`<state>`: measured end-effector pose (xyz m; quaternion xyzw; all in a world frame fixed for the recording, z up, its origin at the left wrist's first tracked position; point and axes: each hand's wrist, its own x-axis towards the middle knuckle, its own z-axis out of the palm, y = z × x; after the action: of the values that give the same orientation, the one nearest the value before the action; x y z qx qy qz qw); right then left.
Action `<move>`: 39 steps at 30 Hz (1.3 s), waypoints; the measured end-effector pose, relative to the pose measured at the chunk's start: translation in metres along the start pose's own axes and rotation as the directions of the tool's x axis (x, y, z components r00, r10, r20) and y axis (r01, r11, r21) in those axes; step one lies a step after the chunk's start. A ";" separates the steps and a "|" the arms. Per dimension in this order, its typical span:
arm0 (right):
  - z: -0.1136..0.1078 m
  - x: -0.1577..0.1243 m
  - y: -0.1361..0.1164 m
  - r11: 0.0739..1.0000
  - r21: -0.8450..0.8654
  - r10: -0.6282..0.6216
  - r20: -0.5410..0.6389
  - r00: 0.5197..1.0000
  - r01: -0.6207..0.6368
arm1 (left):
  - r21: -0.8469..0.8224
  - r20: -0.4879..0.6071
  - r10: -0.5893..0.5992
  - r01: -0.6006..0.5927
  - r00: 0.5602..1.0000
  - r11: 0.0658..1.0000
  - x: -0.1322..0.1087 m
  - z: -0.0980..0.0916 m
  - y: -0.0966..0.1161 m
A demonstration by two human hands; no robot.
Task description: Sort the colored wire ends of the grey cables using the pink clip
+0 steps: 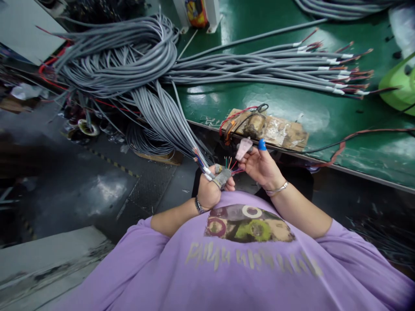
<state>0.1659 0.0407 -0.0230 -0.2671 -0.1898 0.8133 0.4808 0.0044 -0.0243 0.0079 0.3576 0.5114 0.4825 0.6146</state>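
Observation:
My left hand (210, 190) is closed around the end of a grey cable, in front of my body. Dirty grey wrapping (223, 178) covers its gripping fingers. Past them fan thin coloured wires (228, 162), among them green, orange, red and purple. Close by on the right, my right hand (261, 168) is turned palm toward me, thumb and index finger apart. A blue cover (262, 144) sits on its thumb tip, and a pinkish wrap (244, 149) on what looks like its index finger. Red and purple wires reach its lower fingers; whether these touch them I cannot tell.
A large coil of grey cables (119, 56) lies on the green table (207, 101), its stripped ends spread right. One bundle (162, 116) hangs over the edge toward my left hand. A wooden block (285, 131) with wires sits at the front edge. A bright green object (400, 82) stands right.

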 end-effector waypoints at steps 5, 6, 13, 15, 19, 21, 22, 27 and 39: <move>0.005 -0.002 -0.004 0.996 -0.093 0.012 0.013 1.000 -0.011 | -0.022 -0.004 -0.015 0.015 1.000 1.000 0.000 0.003 0.004; 0.007 -0.002 -0.004 0.994 -0.111 -0.005 0.011 1.000 0.006 | -0.027 -0.006 -0.017 0.016 1.000 0.999 0.001 0.004 0.005; 0.011 0.002 0.003 0.974 -0.184 -0.151 -0.074 0.986 0.135 | -0.043 -0.013 -0.054 0.053 0.998 0.998 0.004 0.010 0.009; 0.011 0.004 0.005 0.981 -0.170 -0.114 -0.088 0.990 0.098 | -0.039 -0.007 -0.055 0.055 0.998 0.998 0.006 0.011 0.009; 0.017 0.007 0.006 0.996 -0.071 -0.064 -0.105 0.992 0.057 | -0.003 0.001 -0.056 0.056 0.998 0.998 0.009 0.011 0.007; 0.021 0.007 0.005 0.998 -0.019 -0.066 -0.130 0.989 0.064 | 0.016 0.004 -0.057 0.057 0.998 0.998 0.009 0.011 0.005; 0.023 0.007 0.005 0.998 -0.003 -0.064 -0.139 0.988 0.065 | 0.023 0.006 -0.057 0.057 0.998 0.998 0.009 0.010 0.004; 0.023 0.005 0.007 0.999 0.016 -0.045 -0.122 0.991 0.047 | 0.030 0.020 -0.047 0.047 0.999 0.998 0.006 0.006 0.002; -0.001 -0.012 -0.020 0.902 -0.409 0.196 0.111 0.974 -0.135 | 0.190 0.128 -0.118 0.092 0.985 0.977 0.006 -0.002 0.005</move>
<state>0.1845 0.0390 -0.0095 -0.3132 -0.3637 0.8131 0.3294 0.0018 -0.0170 0.0109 0.4176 0.5278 0.3742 0.6379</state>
